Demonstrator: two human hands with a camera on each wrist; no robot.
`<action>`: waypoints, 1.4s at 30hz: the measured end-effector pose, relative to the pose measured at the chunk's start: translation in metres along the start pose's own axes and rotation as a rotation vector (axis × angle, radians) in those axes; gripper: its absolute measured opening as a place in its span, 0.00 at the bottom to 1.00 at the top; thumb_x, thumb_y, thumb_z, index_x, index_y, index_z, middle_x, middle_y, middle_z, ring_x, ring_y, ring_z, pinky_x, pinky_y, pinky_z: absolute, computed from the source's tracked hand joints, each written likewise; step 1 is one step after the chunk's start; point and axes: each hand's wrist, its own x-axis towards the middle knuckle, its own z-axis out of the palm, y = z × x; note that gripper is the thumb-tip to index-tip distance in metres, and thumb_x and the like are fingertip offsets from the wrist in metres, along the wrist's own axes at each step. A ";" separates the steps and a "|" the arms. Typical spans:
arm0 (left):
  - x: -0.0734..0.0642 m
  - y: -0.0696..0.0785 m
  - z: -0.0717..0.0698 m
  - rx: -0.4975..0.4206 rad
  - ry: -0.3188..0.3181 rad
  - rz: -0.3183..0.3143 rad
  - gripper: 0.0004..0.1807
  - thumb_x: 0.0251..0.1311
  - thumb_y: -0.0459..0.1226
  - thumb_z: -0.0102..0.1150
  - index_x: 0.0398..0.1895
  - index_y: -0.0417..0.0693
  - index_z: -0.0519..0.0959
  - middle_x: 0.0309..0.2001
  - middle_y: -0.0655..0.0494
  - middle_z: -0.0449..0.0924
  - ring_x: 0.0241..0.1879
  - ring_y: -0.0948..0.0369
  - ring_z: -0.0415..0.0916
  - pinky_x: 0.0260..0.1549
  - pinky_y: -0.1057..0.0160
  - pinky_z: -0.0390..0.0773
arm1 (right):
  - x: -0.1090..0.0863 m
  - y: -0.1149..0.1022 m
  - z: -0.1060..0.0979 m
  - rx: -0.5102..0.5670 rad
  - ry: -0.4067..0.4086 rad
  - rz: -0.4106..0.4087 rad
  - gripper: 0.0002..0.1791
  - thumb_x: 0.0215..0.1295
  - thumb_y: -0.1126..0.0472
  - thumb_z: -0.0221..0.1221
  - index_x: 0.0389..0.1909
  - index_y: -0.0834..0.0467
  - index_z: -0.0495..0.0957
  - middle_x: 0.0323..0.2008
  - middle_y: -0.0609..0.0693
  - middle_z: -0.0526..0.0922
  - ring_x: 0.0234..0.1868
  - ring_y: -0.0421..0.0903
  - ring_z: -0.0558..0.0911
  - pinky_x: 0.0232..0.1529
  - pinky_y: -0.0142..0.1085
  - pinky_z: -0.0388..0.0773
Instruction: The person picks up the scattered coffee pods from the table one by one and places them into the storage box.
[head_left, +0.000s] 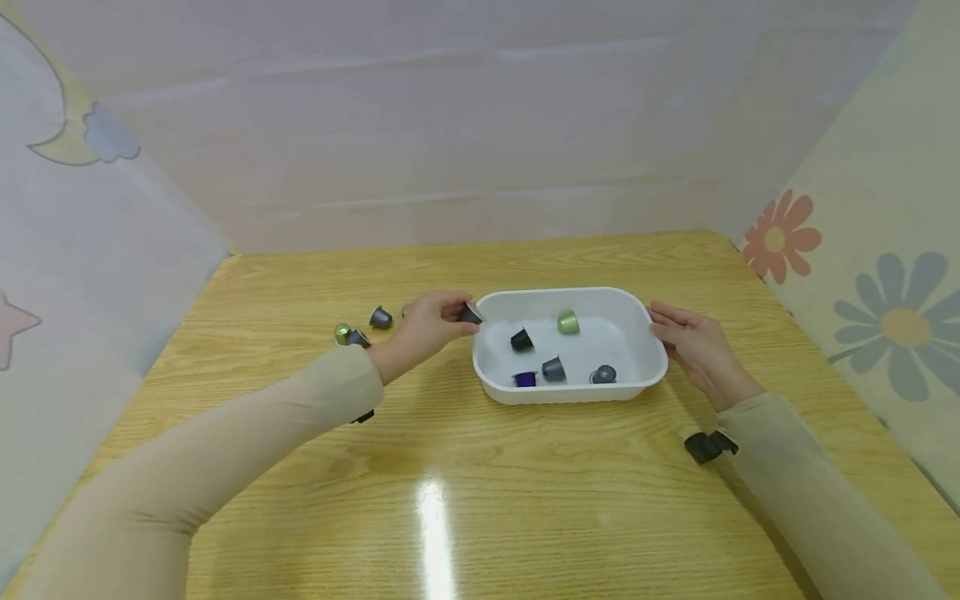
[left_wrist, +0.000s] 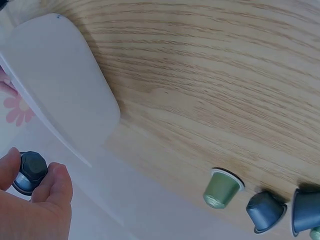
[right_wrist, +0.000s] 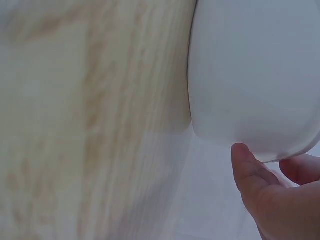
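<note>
My left hand (head_left: 424, 327) pinches a dark grey coffee capsule (head_left: 470, 314) between thumb and fingers, just at the left rim of a white plastic tray (head_left: 570, 394). In the left wrist view the held capsule (left_wrist: 33, 167) shows its narrow end. My right hand (head_left: 693, 343) grips the tray's right end, thumb and fingers at the rim, as the right wrist view of that hand (right_wrist: 272, 195) also shows. Inside the tray lie several capsules: a green one (head_left: 567, 322), a black one (head_left: 521, 340), a purple one (head_left: 525, 379) and grey ones (head_left: 553, 369).
Left of the tray on the wooden table (head_left: 480, 500) lie more capsules, among them a dark one (head_left: 381, 317) and a green one (head_left: 342, 333); the left arm partly hides this group. Behind the table stands a pale fabric wall (head_left: 480, 150).
</note>
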 end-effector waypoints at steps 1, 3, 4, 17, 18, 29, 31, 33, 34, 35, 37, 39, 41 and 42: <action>0.001 0.000 0.002 -0.005 -0.007 0.000 0.30 0.61 0.28 0.63 0.66 0.31 0.67 0.60 0.38 0.74 0.58 0.51 0.74 0.52 0.62 0.78 | 0.000 0.000 0.000 0.002 -0.002 -0.001 0.32 0.75 0.63 0.50 0.75 0.62 0.52 0.73 0.59 0.54 0.72 0.50 0.59 0.65 0.38 0.65; 0.001 -0.001 0.006 -0.011 -0.023 -0.002 0.30 0.61 0.27 0.63 0.66 0.29 0.66 0.59 0.37 0.74 0.59 0.50 0.74 0.53 0.61 0.77 | 0.000 0.000 0.001 0.009 -0.005 -0.001 0.32 0.74 0.64 0.50 0.75 0.62 0.52 0.73 0.59 0.54 0.72 0.49 0.59 0.64 0.37 0.65; 0.002 -0.001 0.008 0.001 -0.024 -0.008 0.30 0.61 0.28 0.63 0.66 0.29 0.66 0.59 0.38 0.75 0.58 0.51 0.74 0.53 0.62 0.77 | 0.000 0.000 0.001 0.008 -0.006 -0.001 0.32 0.74 0.64 0.50 0.75 0.62 0.52 0.73 0.59 0.54 0.72 0.49 0.59 0.64 0.36 0.65; 0.004 0.007 0.026 0.081 -0.070 0.005 0.29 0.60 0.29 0.65 0.65 0.32 0.69 0.56 0.41 0.77 0.55 0.53 0.76 0.52 0.64 0.77 | -0.001 0.001 0.001 0.006 -0.002 -0.005 0.31 0.75 0.64 0.49 0.75 0.62 0.51 0.73 0.59 0.54 0.72 0.49 0.59 0.65 0.38 0.63; 0.005 0.006 0.027 0.088 -0.070 0.009 0.29 0.60 0.29 0.65 0.65 0.32 0.69 0.56 0.41 0.77 0.55 0.53 0.76 0.51 0.64 0.78 | -0.001 0.001 0.000 0.005 -0.001 -0.004 0.31 0.75 0.64 0.49 0.75 0.62 0.51 0.73 0.59 0.54 0.72 0.49 0.59 0.65 0.38 0.63; 0.005 0.009 0.035 0.144 -0.075 0.020 0.28 0.60 0.32 0.66 0.64 0.36 0.71 0.57 0.44 0.77 0.58 0.52 0.74 0.59 0.59 0.72 | -0.002 -0.001 0.000 -0.011 0.003 -0.011 0.30 0.76 0.64 0.48 0.75 0.62 0.51 0.73 0.59 0.54 0.72 0.50 0.59 0.65 0.38 0.64; 0.005 0.009 0.036 0.157 -0.078 0.035 0.29 0.60 0.33 0.66 0.64 0.36 0.71 0.59 0.44 0.76 0.60 0.52 0.73 0.60 0.60 0.71 | -0.002 -0.001 0.000 -0.013 0.005 -0.012 0.30 0.76 0.64 0.48 0.75 0.62 0.52 0.73 0.59 0.54 0.72 0.50 0.59 0.65 0.39 0.64; 0.005 0.009 0.037 0.147 -0.084 0.048 0.29 0.60 0.33 0.66 0.65 0.36 0.70 0.61 0.44 0.74 0.62 0.52 0.71 0.62 0.59 0.69 | -0.002 -0.001 0.000 -0.007 0.006 -0.011 0.30 0.75 0.64 0.48 0.75 0.62 0.52 0.73 0.59 0.54 0.72 0.50 0.59 0.66 0.39 0.63; 0.005 0.009 0.038 0.140 -0.086 0.052 0.30 0.61 0.33 0.65 0.66 0.35 0.69 0.62 0.44 0.74 0.63 0.52 0.70 0.62 0.58 0.69 | -0.002 -0.001 0.000 -0.003 0.007 -0.008 0.31 0.75 0.64 0.48 0.75 0.62 0.52 0.73 0.59 0.54 0.72 0.50 0.59 0.66 0.39 0.63; 0.005 0.008 0.038 0.127 -0.087 0.055 0.30 0.61 0.32 0.65 0.66 0.35 0.69 0.63 0.44 0.73 0.64 0.52 0.69 0.63 0.57 0.68 | -0.003 -0.001 0.000 0.003 0.006 -0.005 0.31 0.75 0.64 0.49 0.75 0.62 0.52 0.73 0.59 0.54 0.72 0.50 0.58 0.66 0.39 0.63; 0.004 0.007 0.037 0.100 -0.084 0.054 0.30 0.62 0.32 0.64 0.67 0.35 0.68 0.64 0.45 0.71 0.65 0.52 0.68 0.63 0.56 0.68 | -0.003 -0.001 0.000 0.014 0.002 -0.001 0.31 0.75 0.64 0.49 0.75 0.63 0.51 0.73 0.59 0.53 0.72 0.50 0.58 0.66 0.39 0.62; 0.004 0.005 0.036 0.089 -0.070 0.054 0.30 0.62 0.33 0.63 0.67 0.36 0.68 0.64 0.45 0.71 0.65 0.52 0.67 0.62 0.55 0.68 | -0.003 -0.001 0.000 0.013 0.001 0.001 0.31 0.75 0.64 0.49 0.75 0.63 0.51 0.73 0.59 0.53 0.72 0.50 0.58 0.66 0.40 0.62; 0.003 0.002 0.034 0.083 -0.049 0.053 0.29 0.63 0.33 0.63 0.67 0.37 0.68 0.64 0.46 0.72 0.65 0.53 0.68 0.62 0.57 0.70 | -0.003 -0.002 0.000 0.007 0.000 0.001 0.31 0.75 0.64 0.48 0.75 0.62 0.51 0.73 0.59 0.54 0.72 0.50 0.58 0.66 0.40 0.62; 0.003 0.000 0.032 0.083 -0.037 0.053 0.29 0.64 0.34 0.62 0.67 0.37 0.68 0.64 0.46 0.72 0.64 0.53 0.68 0.61 0.57 0.70 | -0.002 -0.003 0.000 0.003 0.000 0.000 0.31 0.75 0.63 0.48 0.75 0.62 0.51 0.73 0.59 0.54 0.72 0.50 0.58 0.66 0.41 0.62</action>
